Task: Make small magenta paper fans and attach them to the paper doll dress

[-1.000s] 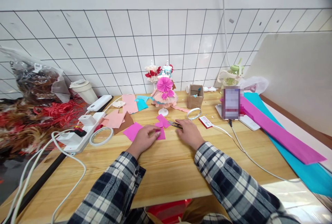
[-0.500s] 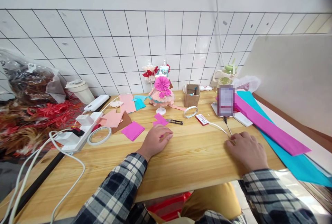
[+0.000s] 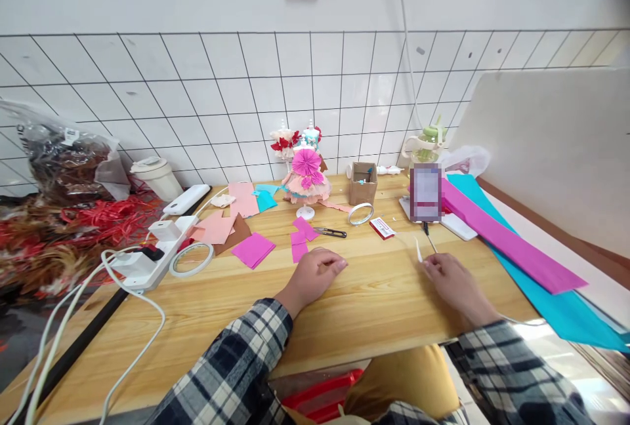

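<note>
White and slender, a strip (image 3: 418, 250) is standing up just beside the right fingertips, above the wooden table (image 3: 374, 310). The right hand (image 3: 453, 284) is pinching what looks like its lower end between thumb and forefinger, the other fingers bending loosely underneath. A grey cable (image 3: 432, 240) is running down to that same hand from a blurred-out phone (image 3: 426, 192), which is propping upright beyond the knuckles.

Well apart from the right hand, the left hand (image 3: 314, 275) is lying on its side on the wood, fingers curling loosely toward the thumb. Whether it is gripping anything, I cannot tell.

Just beyond the left hand, small magenta paper pieces (image 3: 298, 252) are lying flat, with black-handled snips (image 3: 335, 233) resting beside them. A separate magenta stack (image 3: 254, 250) is sitting to the left of that hand. Between the two hands and farther off, a red-and-white packet (image 3: 382, 228) is lying near a white ring (image 3: 361, 222).

Farther beyond the left hand, a doll-sized dress stand (image 3: 307, 189) is wearing peach ruffles and a magenta paper rosette, while a small cardboard box (image 3: 363, 193) is standing to its right.

Far left of the left hand, a power strip (image 3: 153, 274) is carrying plugs and white cords. Right of the right hand, long magenta paper (image 3: 522, 244) is overlapping turquoise paper (image 3: 566, 320).
</note>
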`<state>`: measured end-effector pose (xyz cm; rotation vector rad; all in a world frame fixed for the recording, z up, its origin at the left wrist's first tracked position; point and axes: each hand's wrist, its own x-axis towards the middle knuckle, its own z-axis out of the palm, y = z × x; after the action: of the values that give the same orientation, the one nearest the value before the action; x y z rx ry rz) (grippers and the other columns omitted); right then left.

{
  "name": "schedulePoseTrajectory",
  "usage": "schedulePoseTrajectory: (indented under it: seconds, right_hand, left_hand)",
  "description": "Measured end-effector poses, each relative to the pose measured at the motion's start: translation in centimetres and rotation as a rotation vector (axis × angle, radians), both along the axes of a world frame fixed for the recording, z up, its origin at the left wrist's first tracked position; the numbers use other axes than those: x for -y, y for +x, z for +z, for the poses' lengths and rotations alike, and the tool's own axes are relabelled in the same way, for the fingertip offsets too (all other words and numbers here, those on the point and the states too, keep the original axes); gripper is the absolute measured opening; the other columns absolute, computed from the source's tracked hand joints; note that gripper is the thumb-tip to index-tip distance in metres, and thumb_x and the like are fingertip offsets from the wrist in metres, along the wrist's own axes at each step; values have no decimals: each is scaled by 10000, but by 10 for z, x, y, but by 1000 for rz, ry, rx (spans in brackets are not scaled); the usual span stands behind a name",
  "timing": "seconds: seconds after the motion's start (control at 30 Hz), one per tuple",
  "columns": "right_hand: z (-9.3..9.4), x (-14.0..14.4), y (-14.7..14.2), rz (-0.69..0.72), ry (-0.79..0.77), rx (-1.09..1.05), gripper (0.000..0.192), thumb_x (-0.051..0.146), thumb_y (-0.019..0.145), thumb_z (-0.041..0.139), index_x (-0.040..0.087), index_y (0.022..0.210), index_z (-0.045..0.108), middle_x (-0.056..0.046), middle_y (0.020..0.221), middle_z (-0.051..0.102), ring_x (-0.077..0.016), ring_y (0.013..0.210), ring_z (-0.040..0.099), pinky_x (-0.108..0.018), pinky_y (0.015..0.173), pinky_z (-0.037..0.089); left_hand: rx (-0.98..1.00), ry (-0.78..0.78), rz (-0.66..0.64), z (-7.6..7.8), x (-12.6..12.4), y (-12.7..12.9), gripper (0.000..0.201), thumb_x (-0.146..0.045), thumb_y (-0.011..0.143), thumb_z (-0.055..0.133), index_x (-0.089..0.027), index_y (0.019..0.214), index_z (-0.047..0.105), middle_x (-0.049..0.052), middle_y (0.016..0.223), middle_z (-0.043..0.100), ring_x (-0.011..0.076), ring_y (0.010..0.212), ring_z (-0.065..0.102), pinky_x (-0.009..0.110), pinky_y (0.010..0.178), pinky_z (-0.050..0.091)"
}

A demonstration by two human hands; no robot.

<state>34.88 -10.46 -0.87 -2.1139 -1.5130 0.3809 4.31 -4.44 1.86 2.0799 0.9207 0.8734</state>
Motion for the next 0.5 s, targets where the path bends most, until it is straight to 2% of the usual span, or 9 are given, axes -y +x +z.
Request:
schedulePoseTrajectory:
  seconds: [0.1, 0.17, 0.23, 0.3, 0.37, 0.5]
  right_hand:
    - [6, 3, -40, 86, -43, -624, 336, 506, 798, 496, 182, 754, 573, -4, 621, 544, -136, 557, 485, -257, 521, 379]
    - [10, 5, -66, 17, -45, -899, 364, 548, 728, 582, 187, 736, 537, 62, 508, 392, -88, 440, 336, -215, 411, 253]
    - [12, 6, -88, 59, -66, -1100, 384, 538, 673, 657, 186, 771, 538, 88, 512, 321, -68, 432, 270, -193, 390, 195]
    - [12, 5, -104, 78, -59, -1187, 387, 535, 661, 672, 189, 771, 539, 92, 514, 312, -63, 433, 249, -182, 383, 188]
    - [10, 3, -117, 65, -21, -1201, 371, 526, 669, 665, 190, 781, 556, 85, 510, 339, -65, 434, 270, -180, 383, 219]
    - [8, 1, -130, 68, -7, -1061, 338, 473, 703, 636, 179, 869, 620, 67, 493, 403, -74, 425, 316, -192, 387, 260]
  left_hand:
    - [10, -225, 4, -4, -5, 26, 523, -513, 915, 327, -169, 862, 716, 70, 862, 721, 187, 792, 638, 298, 741, 475]
    - [-52, -176, -19, -8, -8, 40, 540, -531, 903, 341, -174, 796, 732, 71, 854, 716, 192, 829, 634, 302, 807, 458]
    - [-99, -93, -51, -12, -9, 48, 506, -526, 888, 385, -191, 750, 739, 69, 860, 712, 197, 868, 622, 308, 857, 435]
    - [-101, -84, -59, -16, -8, 48, 445, -517, 867, 439, -206, 766, 741, 62, 878, 710, 197, 881, 616, 302, 855, 435]
    - [-62, -150, -30, -20, -7, 44, 378, -496, 834, 503, -201, 798, 737, 60, 883, 708, 194, 859, 622, 288, 812, 454]
    - [12, -241, 24, -24, -6, 36, 296, -423, 786, 574, -169, 754, 722, 66, 852, 703, 189, 808, 628, 278, 766, 465]
